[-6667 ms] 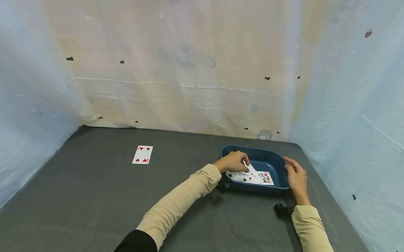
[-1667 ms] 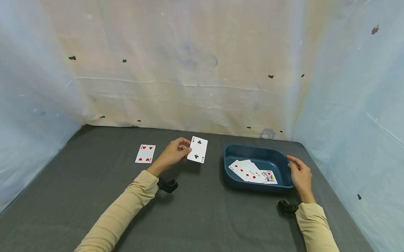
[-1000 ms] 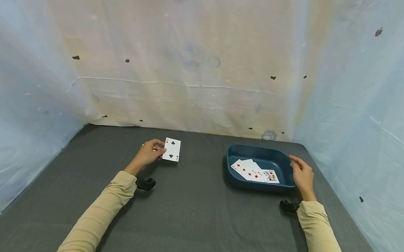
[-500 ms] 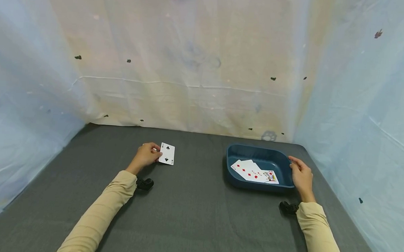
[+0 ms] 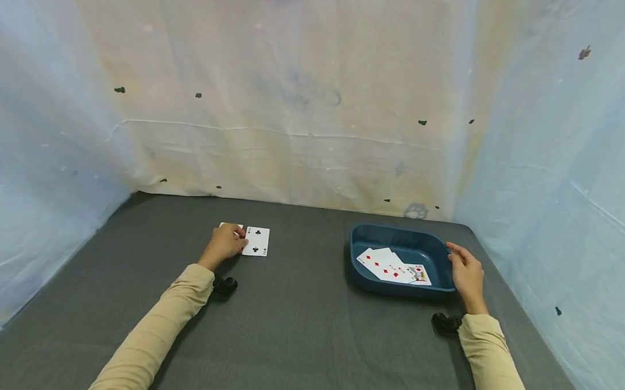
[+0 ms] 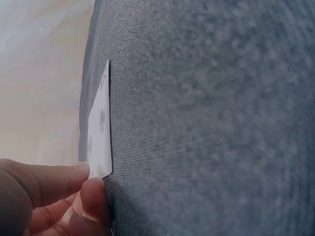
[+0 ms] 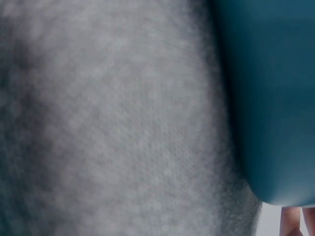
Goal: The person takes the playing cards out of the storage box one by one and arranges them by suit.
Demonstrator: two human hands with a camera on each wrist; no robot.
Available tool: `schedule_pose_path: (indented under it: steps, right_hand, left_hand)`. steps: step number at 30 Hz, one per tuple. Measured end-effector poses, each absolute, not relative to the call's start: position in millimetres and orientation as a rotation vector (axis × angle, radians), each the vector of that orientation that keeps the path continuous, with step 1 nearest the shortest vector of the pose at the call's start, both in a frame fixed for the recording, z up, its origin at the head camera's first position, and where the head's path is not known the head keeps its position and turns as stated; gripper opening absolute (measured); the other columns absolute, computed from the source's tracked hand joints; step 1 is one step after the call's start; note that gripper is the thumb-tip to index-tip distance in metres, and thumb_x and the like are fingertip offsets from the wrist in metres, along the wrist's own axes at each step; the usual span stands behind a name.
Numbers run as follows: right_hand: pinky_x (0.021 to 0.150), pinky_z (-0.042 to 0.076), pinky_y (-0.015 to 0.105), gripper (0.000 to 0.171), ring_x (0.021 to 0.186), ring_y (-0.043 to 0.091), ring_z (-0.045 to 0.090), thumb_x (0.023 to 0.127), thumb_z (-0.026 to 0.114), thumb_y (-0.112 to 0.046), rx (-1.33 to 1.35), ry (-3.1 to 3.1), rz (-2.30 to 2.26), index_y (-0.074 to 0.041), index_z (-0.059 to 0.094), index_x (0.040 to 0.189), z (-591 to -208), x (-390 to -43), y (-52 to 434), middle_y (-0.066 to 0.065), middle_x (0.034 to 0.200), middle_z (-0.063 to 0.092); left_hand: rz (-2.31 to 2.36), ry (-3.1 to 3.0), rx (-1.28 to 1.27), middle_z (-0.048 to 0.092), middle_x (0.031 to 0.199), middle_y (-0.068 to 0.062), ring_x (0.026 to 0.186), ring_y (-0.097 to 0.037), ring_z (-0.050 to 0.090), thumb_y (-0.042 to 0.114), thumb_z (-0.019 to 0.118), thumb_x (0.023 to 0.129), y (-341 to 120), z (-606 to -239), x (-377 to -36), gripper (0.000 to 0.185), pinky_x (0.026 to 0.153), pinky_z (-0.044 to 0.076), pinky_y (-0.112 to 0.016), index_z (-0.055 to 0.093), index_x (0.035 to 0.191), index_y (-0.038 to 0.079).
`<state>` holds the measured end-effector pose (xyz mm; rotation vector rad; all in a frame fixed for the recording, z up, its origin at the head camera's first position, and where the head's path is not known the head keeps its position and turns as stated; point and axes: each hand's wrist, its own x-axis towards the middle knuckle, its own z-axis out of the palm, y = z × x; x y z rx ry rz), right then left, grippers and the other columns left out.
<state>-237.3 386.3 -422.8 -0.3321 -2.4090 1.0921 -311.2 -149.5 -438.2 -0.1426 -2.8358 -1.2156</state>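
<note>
My left hand [image 5: 224,245] pinches the left edge of a two of clubs playing card [image 5: 256,242], which lies flat or nearly flat on the grey cloth. In the left wrist view, thumb and finger meet at the near end of that card [image 6: 100,132]. Another card [image 5: 234,225], the four of hearts, is mostly hidden behind the left hand, just left of the two. On the right, my right hand [image 5: 466,275] grips the right end of a dark blue tray [image 5: 428,246]. Only fingertips [image 7: 290,219] show beside the tray in the right wrist view.
Inside the tray lie several overlapping cards [image 5: 384,265], with diamonds and a face card showing. Grey cloth [image 5: 298,309] covers the table. Pale draped sheets [image 5: 305,103] rise behind and at both sides.
The left hand took the two of clubs from the tray, carried it left, and lowered it beside the four of hearts. The right hand has stayed at the tray.
</note>
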Motion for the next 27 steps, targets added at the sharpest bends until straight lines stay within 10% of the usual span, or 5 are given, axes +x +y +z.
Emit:
schedule_pose_path:
  steps: [27]
  right_hand:
    - [0.064, 0.032, 0.031, 0.035, 0.059, 0.012, 0.041, 0.102, 0.044, -0.016, -0.327, -2.404, 1.081, -0.007, 0.061, 0.131, -423.0, -236.0, 385.0, 0.018, 0.114, 0.066]
  left_hand:
    - [-1.362, -2.766, -0.601, 0.067, 0.085, -0.012, 0.076, -0.034, 0.064, 0.014, 0.062, 0.096, -104.8, -381.9, -297.8, 0.02, 0.055, 0.044, -0.031, 0.066, 0.11, 0.0]
